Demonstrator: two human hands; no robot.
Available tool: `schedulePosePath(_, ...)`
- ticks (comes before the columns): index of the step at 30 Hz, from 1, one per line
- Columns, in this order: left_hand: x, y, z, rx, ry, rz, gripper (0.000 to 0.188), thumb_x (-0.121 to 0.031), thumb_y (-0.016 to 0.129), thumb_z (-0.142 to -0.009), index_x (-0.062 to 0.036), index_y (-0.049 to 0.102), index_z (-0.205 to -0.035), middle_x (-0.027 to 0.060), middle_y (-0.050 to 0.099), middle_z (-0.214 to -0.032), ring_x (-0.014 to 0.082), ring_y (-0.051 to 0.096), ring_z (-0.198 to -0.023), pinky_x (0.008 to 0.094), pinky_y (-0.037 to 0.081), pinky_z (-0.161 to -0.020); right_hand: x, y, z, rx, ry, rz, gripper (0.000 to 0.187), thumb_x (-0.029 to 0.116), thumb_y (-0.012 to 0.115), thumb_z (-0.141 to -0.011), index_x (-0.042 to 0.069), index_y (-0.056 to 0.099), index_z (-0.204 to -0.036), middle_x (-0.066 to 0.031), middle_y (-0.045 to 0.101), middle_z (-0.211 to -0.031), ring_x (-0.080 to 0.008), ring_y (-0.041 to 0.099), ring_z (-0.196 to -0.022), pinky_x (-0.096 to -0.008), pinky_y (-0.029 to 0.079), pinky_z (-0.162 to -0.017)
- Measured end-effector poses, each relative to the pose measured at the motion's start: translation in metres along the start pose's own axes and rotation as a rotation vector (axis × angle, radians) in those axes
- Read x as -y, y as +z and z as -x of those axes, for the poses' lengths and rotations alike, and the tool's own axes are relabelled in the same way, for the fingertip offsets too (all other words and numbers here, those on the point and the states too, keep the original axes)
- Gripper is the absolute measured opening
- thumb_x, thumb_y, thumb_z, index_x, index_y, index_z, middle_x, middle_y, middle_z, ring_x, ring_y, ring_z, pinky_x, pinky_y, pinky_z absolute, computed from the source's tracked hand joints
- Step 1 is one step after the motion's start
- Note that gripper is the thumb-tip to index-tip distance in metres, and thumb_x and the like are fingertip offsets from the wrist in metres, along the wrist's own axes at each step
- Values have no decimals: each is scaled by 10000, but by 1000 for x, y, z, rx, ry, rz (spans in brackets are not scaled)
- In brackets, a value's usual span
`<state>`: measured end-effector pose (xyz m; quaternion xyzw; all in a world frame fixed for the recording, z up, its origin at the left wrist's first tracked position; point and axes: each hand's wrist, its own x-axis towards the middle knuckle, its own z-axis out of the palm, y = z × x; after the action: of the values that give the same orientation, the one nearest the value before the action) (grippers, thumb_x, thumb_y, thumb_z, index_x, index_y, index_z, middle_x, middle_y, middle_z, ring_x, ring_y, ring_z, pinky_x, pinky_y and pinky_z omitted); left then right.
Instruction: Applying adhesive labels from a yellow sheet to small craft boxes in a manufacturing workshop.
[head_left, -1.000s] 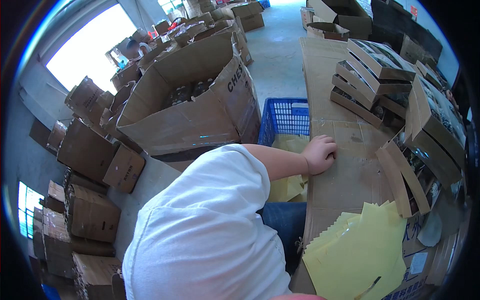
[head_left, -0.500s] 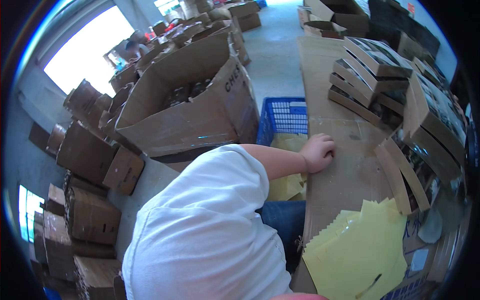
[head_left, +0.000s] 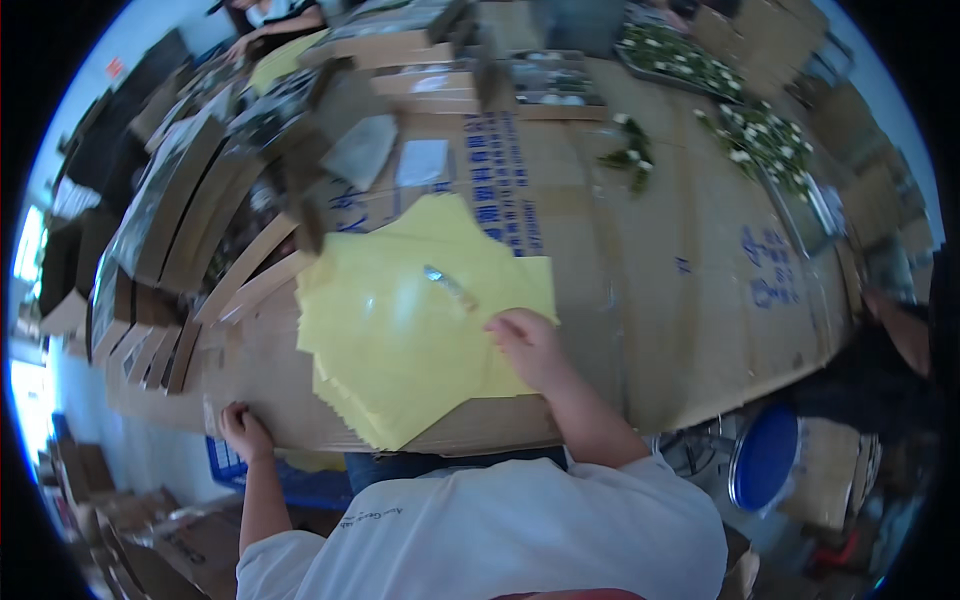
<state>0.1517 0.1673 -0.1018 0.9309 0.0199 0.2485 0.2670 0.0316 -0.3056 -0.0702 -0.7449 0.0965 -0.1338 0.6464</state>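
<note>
A fanned pile of yellow paper sheets (head_left: 390,320) lies on the cardboard-covered table before me, corners sticking out at several angles. On top of it rests a slim tool (head_left: 450,287), silvery at one end and brownish at the other; its kind is blurred. My right hand (head_left: 528,348) is over the pile's right side with fingers pressed together; whether a sheet's edge is between them is hidden. At the table's near left edge, my left hand (head_left: 246,432) rests with curled fingers, holding nothing that shows.
Shallow cardboard boxes (head_left: 190,200) lean in stacks on the left. White-flowered green stems (head_left: 765,145) fill a tray on the right, and a loose sprig (head_left: 632,155) lies nearer. A blue stool (head_left: 765,455) stands below right. Another person (head_left: 285,20) is across the table.
The view has swung right, from the floor boxes to the tabletop. My right hand has come into view over the yellow sheets. My left hand stays at the table edge.
</note>
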Motion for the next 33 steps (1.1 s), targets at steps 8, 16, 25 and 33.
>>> schedulePosePath(8,16,8,2,24,-22,-78,89,29,494,-704,-6,513,-783,142,522,-844,337,492,-823,418,409,-777,93,-38,-53,409,-320,513,294,178,644,-834,33,606,-1087,-136,566,-1043,-304,550,-1005,-370,450,-878)
schedulePosePath(16,-5,10,0,12,-48,-20,73,54,473,-735,6,496,-784,141,506,-864,317,479,-839,408,404,-803,154,-18,-258,-175,-888,1118,640,259,751,-699,75,494,-1255,-186,439,-1273,-349,436,-1189,-500,349,-965)
schedulePosePath(25,-3,8,11,-44,26,80,103,69,476,-717,-1,511,-784,149,535,-830,355,507,-897,449,403,-827,130,2,-420,-143,-881,1574,436,145,544,-821,69,477,-1246,-170,542,-1252,-327,527,-1155,-488,403,-947)
schedulePosePath(33,-13,0,5,14,164,52,152,67,470,-729,-5,568,-820,145,570,-854,355,532,-861,461,411,-798,183,-35,-195,-290,-1113,1508,535,127,685,-648,28,532,-1151,-141,597,-1197,-313,593,-1085,-409,488,-881)
